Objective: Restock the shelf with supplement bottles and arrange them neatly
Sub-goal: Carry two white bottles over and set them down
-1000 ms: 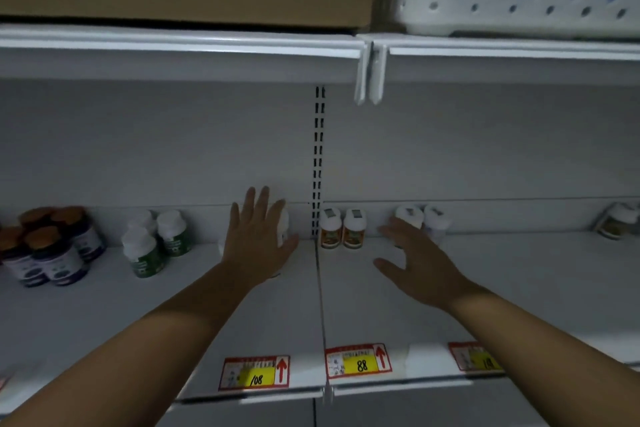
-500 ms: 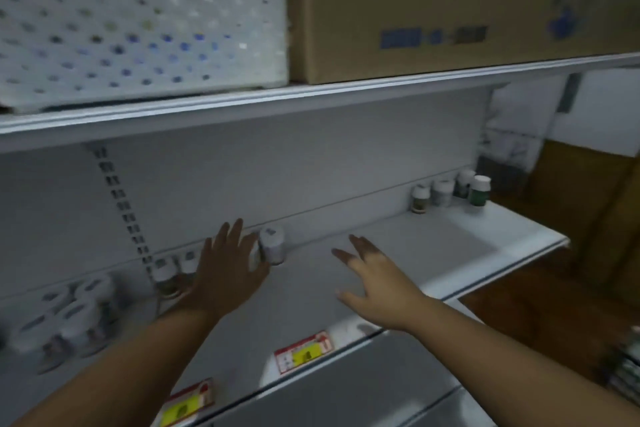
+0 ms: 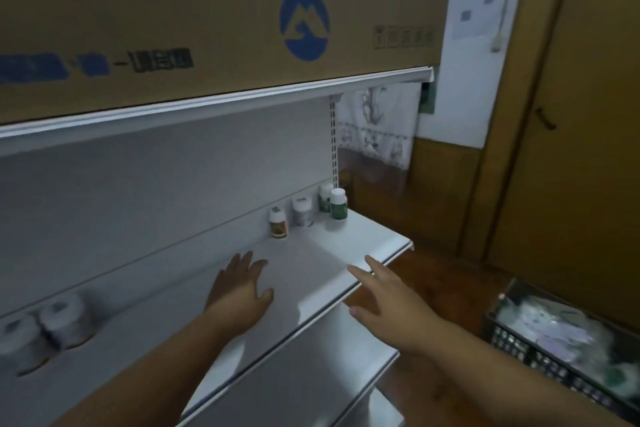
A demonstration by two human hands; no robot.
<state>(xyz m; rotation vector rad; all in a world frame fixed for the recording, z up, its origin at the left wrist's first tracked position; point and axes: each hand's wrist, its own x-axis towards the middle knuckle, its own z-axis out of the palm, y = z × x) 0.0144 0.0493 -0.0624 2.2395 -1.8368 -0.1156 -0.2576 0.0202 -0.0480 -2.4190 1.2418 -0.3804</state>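
White shelf (image 3: 332, 253), brown blue-printed carton (image 3: 207, 17)

Four white-capped bottles (image 3: 304, 211) upright at shelf's (image 3: 363, 239) far end.

Four bottles (image 3: 304, 210) are grouped at the back of the shelf (image 3: 325, 253), near its right end, two of them just beside the upright. Two more bottles (image 3: 41, 329) are set side by side far to the left. A cardboard box (image 3: 207, 17) is carried on the shelf above. A crate (image 3: 554, 350) is placed on the floor, right of the shelving.
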